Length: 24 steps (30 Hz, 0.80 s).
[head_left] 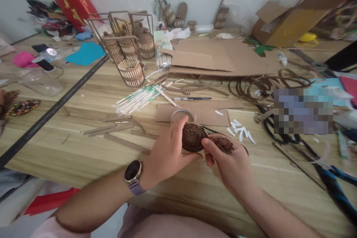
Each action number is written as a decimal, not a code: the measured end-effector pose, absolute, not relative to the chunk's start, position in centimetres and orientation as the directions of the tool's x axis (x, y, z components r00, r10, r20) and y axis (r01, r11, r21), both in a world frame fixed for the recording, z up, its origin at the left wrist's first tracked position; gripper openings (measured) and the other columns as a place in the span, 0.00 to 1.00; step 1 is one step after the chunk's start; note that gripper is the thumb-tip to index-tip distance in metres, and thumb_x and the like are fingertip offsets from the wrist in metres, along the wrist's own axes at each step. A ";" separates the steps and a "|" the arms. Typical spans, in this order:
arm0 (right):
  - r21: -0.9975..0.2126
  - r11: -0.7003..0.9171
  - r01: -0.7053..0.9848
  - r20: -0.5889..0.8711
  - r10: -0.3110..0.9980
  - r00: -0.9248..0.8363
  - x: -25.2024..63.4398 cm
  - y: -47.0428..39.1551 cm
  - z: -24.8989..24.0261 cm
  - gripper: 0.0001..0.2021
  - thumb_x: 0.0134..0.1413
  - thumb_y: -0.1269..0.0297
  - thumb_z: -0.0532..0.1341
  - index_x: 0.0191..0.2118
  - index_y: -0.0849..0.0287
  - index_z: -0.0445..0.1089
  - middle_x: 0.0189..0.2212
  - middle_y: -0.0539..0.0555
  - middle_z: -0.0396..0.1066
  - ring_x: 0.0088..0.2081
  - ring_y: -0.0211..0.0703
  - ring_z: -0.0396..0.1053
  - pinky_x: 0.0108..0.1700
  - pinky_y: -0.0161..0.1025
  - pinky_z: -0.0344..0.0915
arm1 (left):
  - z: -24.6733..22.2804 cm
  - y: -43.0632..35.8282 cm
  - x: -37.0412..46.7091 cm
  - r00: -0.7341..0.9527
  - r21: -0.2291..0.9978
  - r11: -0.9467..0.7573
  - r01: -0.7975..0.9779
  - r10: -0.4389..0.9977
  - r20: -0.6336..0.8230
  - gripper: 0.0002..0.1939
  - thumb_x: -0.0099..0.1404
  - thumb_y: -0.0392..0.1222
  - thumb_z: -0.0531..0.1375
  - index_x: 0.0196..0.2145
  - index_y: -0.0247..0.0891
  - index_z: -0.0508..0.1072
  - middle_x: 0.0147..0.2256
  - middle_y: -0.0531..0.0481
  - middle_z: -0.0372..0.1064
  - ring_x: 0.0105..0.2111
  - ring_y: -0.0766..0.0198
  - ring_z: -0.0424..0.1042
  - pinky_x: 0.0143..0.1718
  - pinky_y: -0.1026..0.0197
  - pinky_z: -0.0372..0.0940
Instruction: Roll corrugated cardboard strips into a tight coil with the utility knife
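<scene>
A round coil of brown corrugated cardboard strip [193, 137] is held above the table between my two hands. My left hand [170, 148], with a watch on its wrist, has its thumb and fingers round the coil's left side. The fingers of my right hand [228, 154] pinch the coil's right edge, and a loose curl of the strip [223, 144] loops over that hand. Just behind the coil a round ring [182, 112] rests on a flat cardboard piece [209, 117].
Wrapped sticks [139, 98], a pen [192, 98] and white paper scraps [241, 130] lie beyond my hands. Small woven baskets in frames [131, 70] stand at the back left. Coiled brown strips [242, 85] and black-handled scissors [272, 130] are on the right.
</scene>
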State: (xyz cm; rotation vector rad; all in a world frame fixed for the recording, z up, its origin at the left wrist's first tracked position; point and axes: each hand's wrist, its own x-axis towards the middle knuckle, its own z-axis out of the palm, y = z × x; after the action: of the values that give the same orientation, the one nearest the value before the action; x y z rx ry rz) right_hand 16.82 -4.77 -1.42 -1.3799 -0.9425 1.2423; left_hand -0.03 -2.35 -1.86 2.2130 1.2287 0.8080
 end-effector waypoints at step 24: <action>-0.895 0.076 0.439 0.092 0.996 0.016 17.2 -5.4 -1.2 0.16 0.48 0.47 0.66 0.25 0.56 0.74 0.11 0.46 0.64 0.14 0.36 0.59 0.18 0.33 0.57 | -1.4 -1.8 -0.2 0.574 0.640 -0.623 0.449 0.751 0.328 0.31 0.65 0.41 0.63 0.61 0.41 0.54 0.56 0.38 0.60 0.55 0.50 0.66 0.55 0.48 0.67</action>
State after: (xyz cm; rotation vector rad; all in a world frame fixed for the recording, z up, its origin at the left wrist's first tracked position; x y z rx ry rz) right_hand 17.23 -5.43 -1.18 -1.4802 -1.5428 0.8673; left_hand -0.20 -1.82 -1.41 2.3112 0.9594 0.8091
